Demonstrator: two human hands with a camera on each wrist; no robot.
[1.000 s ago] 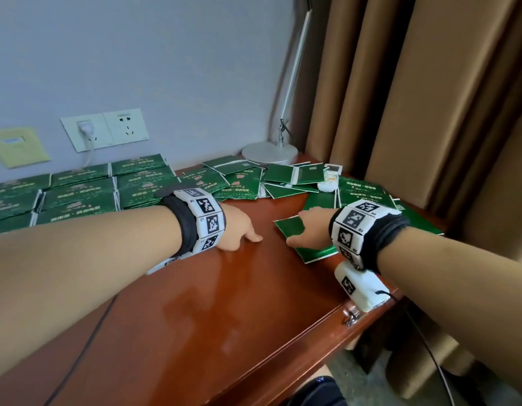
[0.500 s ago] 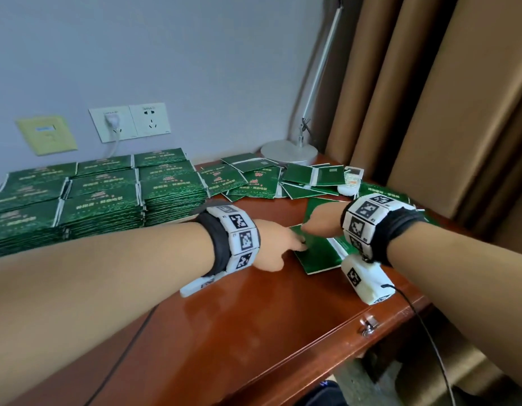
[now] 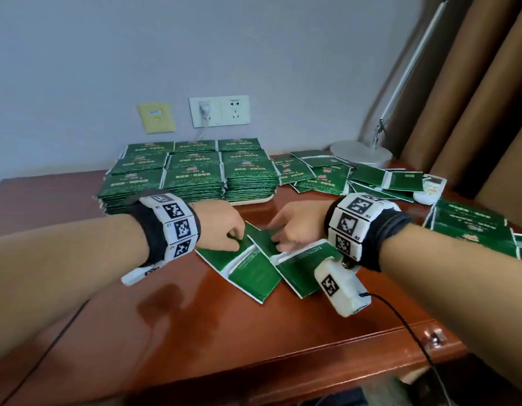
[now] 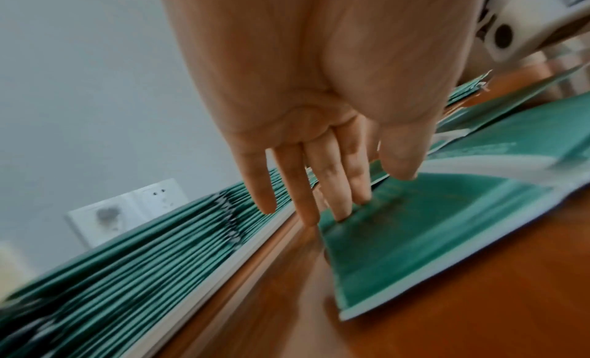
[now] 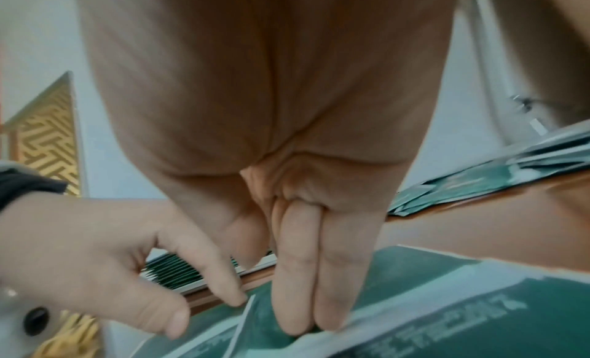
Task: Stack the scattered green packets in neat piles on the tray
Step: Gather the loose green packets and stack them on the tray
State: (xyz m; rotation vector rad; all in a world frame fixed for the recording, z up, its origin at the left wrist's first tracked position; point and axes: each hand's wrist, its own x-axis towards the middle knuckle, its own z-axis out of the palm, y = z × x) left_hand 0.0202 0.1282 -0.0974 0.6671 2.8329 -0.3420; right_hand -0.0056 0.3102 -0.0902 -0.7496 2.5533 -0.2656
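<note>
Left hand: the left hand [image 3: 224,227] lies palm down with straight fingers [image 4: 343,187], tips pressing the far corner of the nearest loose packet [image 3: 248,268]; it grips nothing.
Right hand: the right hand [image 3: 294,230] likewise has straight fingers [image 5: 297,288] together, tips pressing the neighbouring packet [image 3: 300,271]; nothing is pinched or lifted.
Under the hands: the two packets lie flat on the desk [image 3: 195,332], overlapping askew, their white edges at odd angles.
How to do it well, as I judge: slide the two together with flat fingertips until the edges agree, then take them thumb under, fingers over, as one bundle.
Just beyond the hands: the tray [image 3: 253,199] holds neat piles [image 3: 192,171] in rows; only a corner of its rim shows.
Placement: lower the bundle square onto a pile, corners matched.
Beyond the right hand: more scattered packets [image 3: 321,174] wait, with a further heap [image 3: 473,227] to its outer side.
Risk: the desk looks glossy, so pressed packets may skate.
</note>
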